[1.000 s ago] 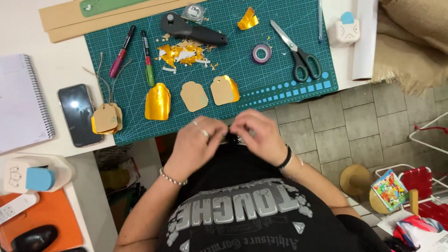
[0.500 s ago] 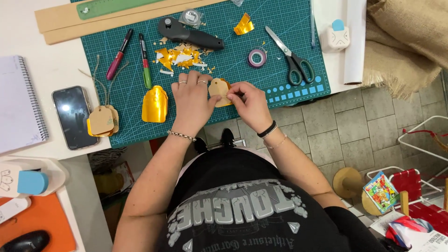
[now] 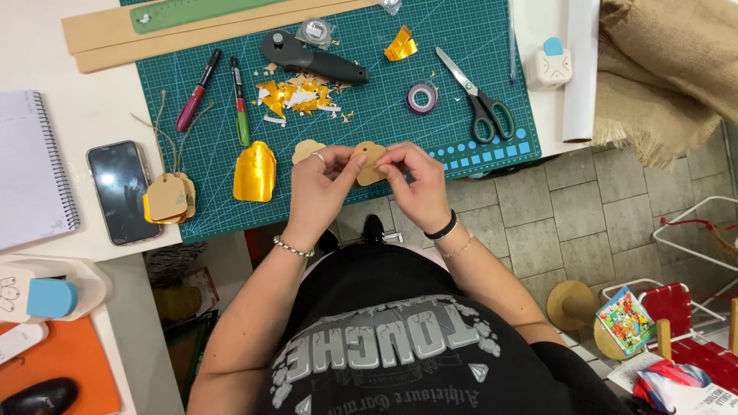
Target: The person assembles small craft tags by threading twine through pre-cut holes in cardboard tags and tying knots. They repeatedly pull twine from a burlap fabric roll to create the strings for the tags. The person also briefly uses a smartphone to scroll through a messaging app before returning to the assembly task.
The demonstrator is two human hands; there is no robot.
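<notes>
Here, kraft tag between both hands' fingers.

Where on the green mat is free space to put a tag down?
Bare mat lies between the tape roll, the rotary cutter and the hands. Another patch lies below the scissors. It is crowded around the gold scraps, pens and gold tag.

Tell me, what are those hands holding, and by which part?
A small brown paper tag, pinched between both hands: left hand at its left edge, right hand at its right edge.

cutting mat: teal, gridded
tag: tan kraft
foil piece, 9 o'clock of tag: gold
scissors, 1 o'clock: grey handles
</notes>
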